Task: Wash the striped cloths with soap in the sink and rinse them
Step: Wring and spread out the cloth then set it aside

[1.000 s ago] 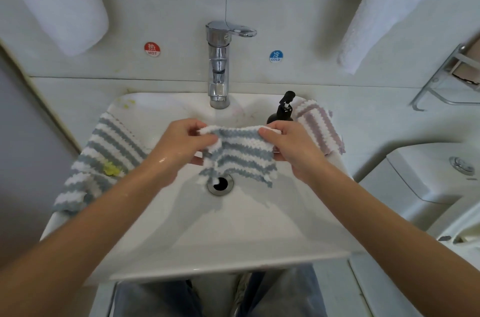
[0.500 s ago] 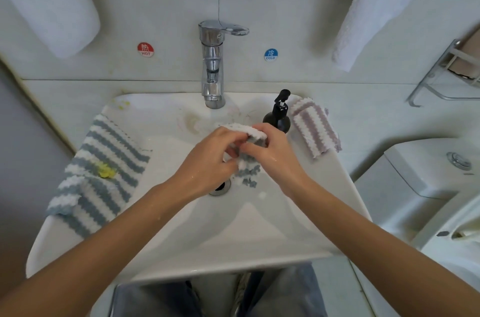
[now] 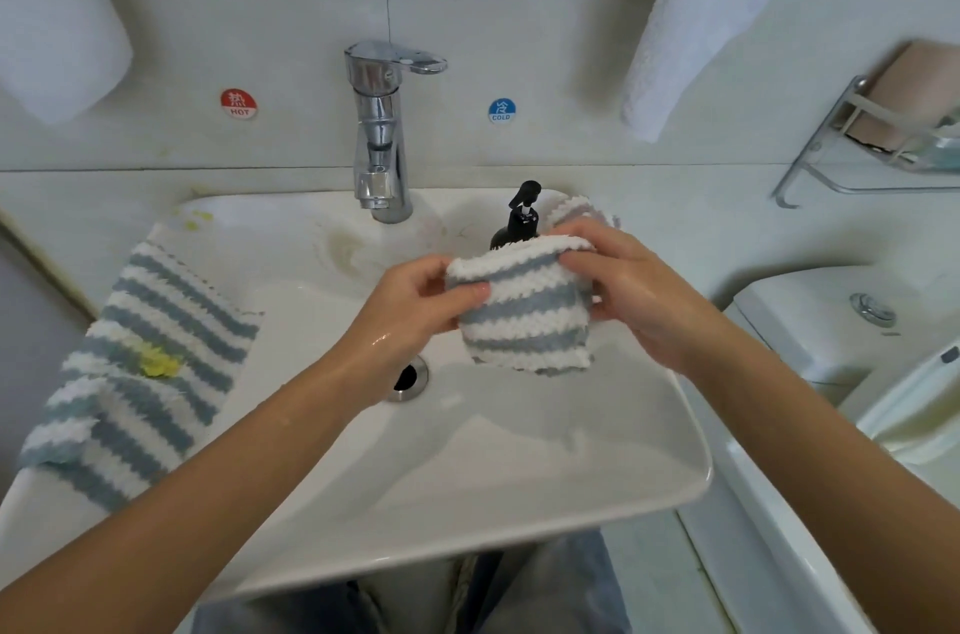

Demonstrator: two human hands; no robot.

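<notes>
Over the white sink (image 3: 519, 503), both hands hold a small grey-and-white striped cloth (image 3: 524, 321). My left hand (image 3: 415, 306) pinches its left edge and my right hand (image 3: 639, 290) grips its upper right edge, so the cloth hangs spread above the basin. A larger grey-striped cloth (image 3: 140, 368) with a yellow stain lies draped over the sink's left rim. Part of a third striped cloth (image 3: 576, 210) shows behind my right hand. A black soap dispenser (image 3: 519, 218) stands on the back rim. No water runs from the chrome faucet (image 3: 382, 134).
The drain (image 3: 408, 376) lies below my left wrist. White towels (image 3: 691, 20) hang on the wall above. A metal rack (image 3: 883, 140) is fixed at the right, and a white toilet tank (image 3: 841, 321) stands beside the sink. Hot and cold stickers flank the faucet.
The cloth was stretched flat, then bunched between both hands, and is now pulled open again, held further right and higher. The view has shifted slightly.
</notes>
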